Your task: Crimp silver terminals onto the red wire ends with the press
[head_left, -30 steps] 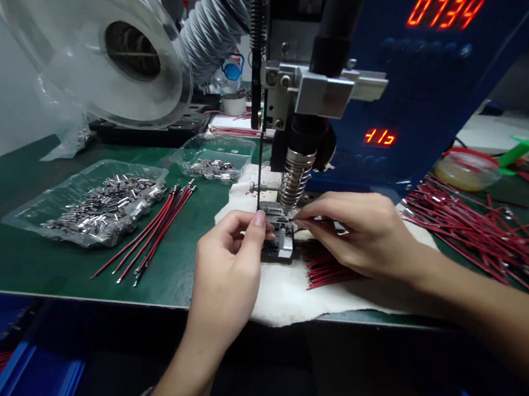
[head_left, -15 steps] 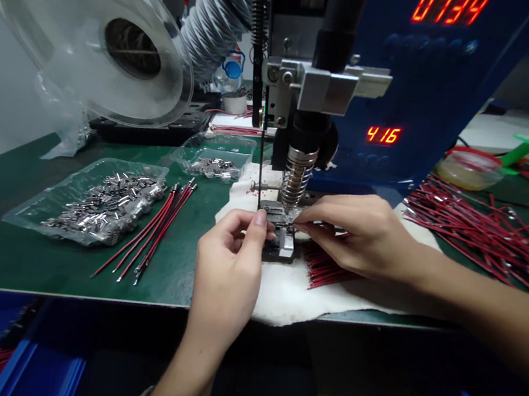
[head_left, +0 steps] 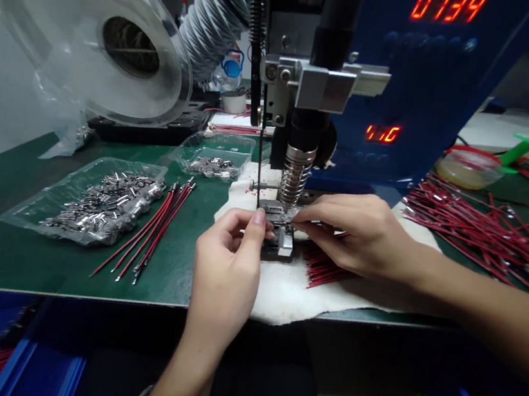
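My left hand point(head_left: 229, 265) is closed in a pinch at the left side of a small metal fixture point(head_left: 285, 243). What lies between its thumb and forefinger is too small to make out. From the right, my right hand point(head_left: 361, 237) pinches at the other side of the fixture, its fingertips hiding what they hold. Directly above the fixture stands the spring-wrapped tip point(head_left: 297, 173) of a soldering machine point(head_left: 408, 67), with a thin dark tube just left of it. Beneath my right hand, a bundle of red and black wires point(head_left: 320, 273) rests on a white cloth point(head_left: 287, 298).
Small metal parts fill a clear tray point(head_left: 23, 215) on the left; a smaller clear tray point(head_left: 246, 150) sits behind. Several finished-looking wires point(head_left: 156, 229) lie beside it. A large wire pile point(head_left: 475, 229) is at right. A clear reel point(head_left: 85, 38) and grey hose point(head_left: 214, 22) stand at back left.
Both hands keep their pinches at the fixture. The lower red digits on the machine read differently; the upper ones still show 0734. The whole view has shifted very slightly.
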Available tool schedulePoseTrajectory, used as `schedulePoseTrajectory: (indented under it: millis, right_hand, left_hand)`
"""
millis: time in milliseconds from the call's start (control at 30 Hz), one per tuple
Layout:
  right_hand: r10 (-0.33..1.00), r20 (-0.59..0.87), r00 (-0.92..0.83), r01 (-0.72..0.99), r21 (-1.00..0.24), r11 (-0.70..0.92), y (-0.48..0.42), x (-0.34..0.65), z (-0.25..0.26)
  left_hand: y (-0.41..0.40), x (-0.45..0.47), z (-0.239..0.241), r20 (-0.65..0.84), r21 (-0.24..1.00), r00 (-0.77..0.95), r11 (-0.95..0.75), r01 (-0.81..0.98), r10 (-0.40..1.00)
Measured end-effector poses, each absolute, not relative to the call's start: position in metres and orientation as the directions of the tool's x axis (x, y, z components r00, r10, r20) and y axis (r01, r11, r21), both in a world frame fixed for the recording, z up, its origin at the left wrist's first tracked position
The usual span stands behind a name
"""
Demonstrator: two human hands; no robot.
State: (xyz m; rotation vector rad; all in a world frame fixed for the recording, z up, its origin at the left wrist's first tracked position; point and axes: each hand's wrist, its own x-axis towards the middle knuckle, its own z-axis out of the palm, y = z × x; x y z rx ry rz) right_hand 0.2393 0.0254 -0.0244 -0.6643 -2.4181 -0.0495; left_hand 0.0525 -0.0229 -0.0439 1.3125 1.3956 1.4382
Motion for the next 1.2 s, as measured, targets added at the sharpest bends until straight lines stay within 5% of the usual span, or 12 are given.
schedulePoseTrajectory:
  millis: [1200]
  right_hand:
    - [0.447,0.584,-0.678,0.473,-0.120,0.873,0.0251,0.2370,-0.0234]
  left_hand:
    - [-0.0228,0.0512,-0.0451,0.172,0.982,-0.202,-0.152,0.114,0.964]
